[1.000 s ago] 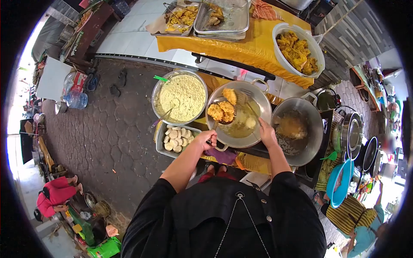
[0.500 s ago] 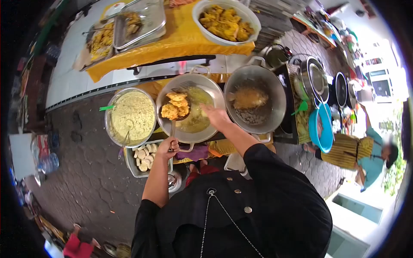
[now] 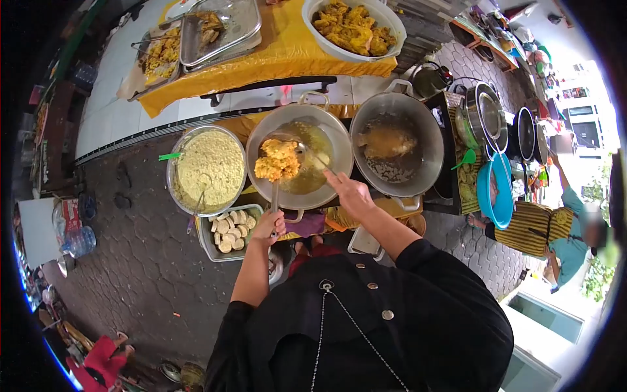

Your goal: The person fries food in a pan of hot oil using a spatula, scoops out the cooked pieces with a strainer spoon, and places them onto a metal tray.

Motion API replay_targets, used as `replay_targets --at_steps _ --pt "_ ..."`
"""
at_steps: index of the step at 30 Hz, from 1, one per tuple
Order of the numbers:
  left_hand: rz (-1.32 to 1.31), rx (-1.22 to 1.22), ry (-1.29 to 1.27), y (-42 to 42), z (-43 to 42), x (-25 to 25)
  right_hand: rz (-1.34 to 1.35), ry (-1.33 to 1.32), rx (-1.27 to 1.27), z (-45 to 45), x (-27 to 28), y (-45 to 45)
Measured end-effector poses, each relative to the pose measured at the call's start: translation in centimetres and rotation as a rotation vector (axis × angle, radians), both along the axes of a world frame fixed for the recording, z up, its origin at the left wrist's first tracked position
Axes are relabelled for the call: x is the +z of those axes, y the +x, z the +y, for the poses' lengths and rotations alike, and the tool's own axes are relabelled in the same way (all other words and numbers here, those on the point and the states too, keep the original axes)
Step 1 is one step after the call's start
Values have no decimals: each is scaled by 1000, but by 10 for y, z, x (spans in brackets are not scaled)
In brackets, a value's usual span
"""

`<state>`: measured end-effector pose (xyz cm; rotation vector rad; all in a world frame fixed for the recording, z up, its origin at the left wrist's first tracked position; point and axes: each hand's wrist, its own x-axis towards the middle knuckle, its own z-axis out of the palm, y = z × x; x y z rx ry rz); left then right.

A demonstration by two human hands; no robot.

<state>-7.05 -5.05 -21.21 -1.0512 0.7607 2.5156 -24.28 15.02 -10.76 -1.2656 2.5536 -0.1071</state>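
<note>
My left hand (image 3: 268,225) is wrapped round the handle of a ladle (image 3: 274,196). Golden fried pieces (image 3: 278,160) rest in the ladle's bowl, over the left pan (image 3: 261,129) of oil. My right hand (image 3: 353,194) grips a spatula (image 3: 319,161), whose head reaches into the same pan beside the fried pieces. A pale piece (image 3: 321,161) lies in the oil near the spatula. To the right, a second pan (image 3: 431,147) holds a large brown piece (image 3: 386,142) frying in dark oil.
Left of the pans stand a bowl of pale batter (image 3: 208,166) and a tray with sliced pale pieces (image 3: 230,230). Beyond are trays (image 3: 222,32) and a white basin (image 3: 392,26) of yellow food. A blue basin (image 3: 496,191) and a person (image 3: 568,242) are at the right.
The view has swung to the right, bringing the second pan nearer the middle. The fried pieces are gathered in the ladle, and my right hand has stayed by the left pan with the spatula.
</note>
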Motion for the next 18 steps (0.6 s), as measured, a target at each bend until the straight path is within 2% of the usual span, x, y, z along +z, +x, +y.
replay_targets --at_steps 1,3,4,6,9,12,18 --pt "15 -21 33 0 -3 4 -8 -7 12 0 -2 0" --pt "28 -18 48 8 -5 -3 -111 -133 -219 7 -6 -3" --pt "55 -30 67 12 -7 -6 -124 -139 -210 7 -3 -5" --pt "60 -29 66 21 -9 -6 -126 -19 -362 13 7 -12" --pt "-4 -45 98 24 -9 10 20 -181 -433 38 -47 -22" --pt "-2 2 137 32 -9 4 8 -232 -488 49 -57 -28" --pt "-98 23 151 25 -11 6 -215 -252 -709 44 -69 -35"
